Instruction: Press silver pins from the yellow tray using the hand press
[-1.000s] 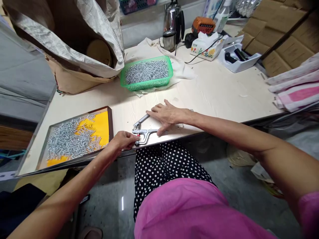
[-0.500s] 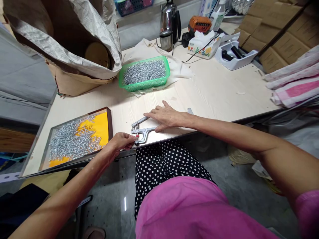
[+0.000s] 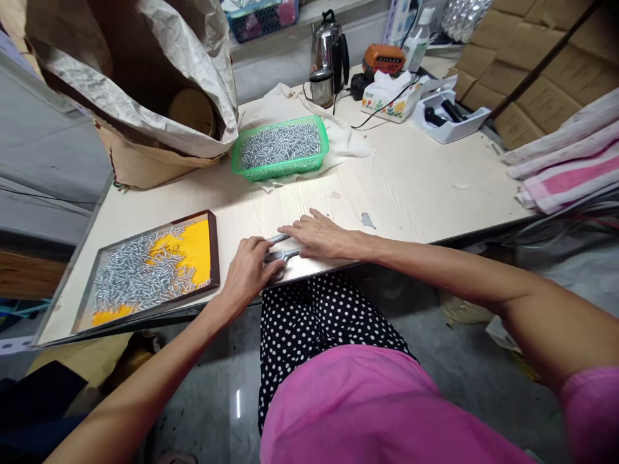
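Observation:
A silver hand press with two metal handles [image 3: 283, 252] lies at the near edge of the pale wooden table [image 3: 416, 180]. My right hand [image 3: 322, 234] rests on the handles, fingers stretched and pressing down. My left hand [image 3: 251, 270] covers the jaw end of the tool, fingers curled over it; anything pinched under them is hidden. Left of my hands sits a dark-framed tray with a yellow bottom [image 3: 198, 248], holding several small silver screws.
A green basket [image 3: 280, 169] of silver screws stands on a white cloth behind my hands. A big paper sack [image 3: 159, 161] sits at back left. Kettle [image 3: 329, 45], tissue box [image 3: 389, 103] and white holder [image 3: 452, 125] are at the back; folded towels [image 3: 565, 174] at right.
My left hand has slid forward from the table edge onto the jaw end of the tool, covering it. My right hand stays on the handles.

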Demonstrator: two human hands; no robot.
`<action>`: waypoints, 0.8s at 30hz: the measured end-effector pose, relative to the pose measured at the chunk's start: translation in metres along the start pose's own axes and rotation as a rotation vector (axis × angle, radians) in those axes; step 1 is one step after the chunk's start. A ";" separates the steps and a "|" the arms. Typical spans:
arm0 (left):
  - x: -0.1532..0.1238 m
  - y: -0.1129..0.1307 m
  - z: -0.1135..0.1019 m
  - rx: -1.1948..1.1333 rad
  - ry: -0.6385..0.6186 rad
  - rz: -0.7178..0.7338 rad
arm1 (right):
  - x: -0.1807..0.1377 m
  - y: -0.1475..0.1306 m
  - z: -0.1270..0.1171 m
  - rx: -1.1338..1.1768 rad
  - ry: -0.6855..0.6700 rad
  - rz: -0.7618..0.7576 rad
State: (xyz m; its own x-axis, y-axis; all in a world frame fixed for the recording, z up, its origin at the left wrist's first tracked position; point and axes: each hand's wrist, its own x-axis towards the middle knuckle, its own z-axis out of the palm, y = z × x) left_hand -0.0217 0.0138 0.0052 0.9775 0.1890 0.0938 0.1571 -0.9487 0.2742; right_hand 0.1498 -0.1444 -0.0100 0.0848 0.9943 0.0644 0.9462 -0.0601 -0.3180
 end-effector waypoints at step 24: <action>0.038 0.020 0.017 0.142 -0.135 0.029 | 0.003 0.015 -0.014 -0.113 -0.109 0.092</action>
State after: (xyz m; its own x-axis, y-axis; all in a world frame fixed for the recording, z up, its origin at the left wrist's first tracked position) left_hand 0.0214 -0.0021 -0.0024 0.9904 0.1347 -0.0320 0.1378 -0.9813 0.1346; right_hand 0.1684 -0.1432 -0.0018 0.1440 0.9874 -0.0654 0.9655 -0.1547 -0.2094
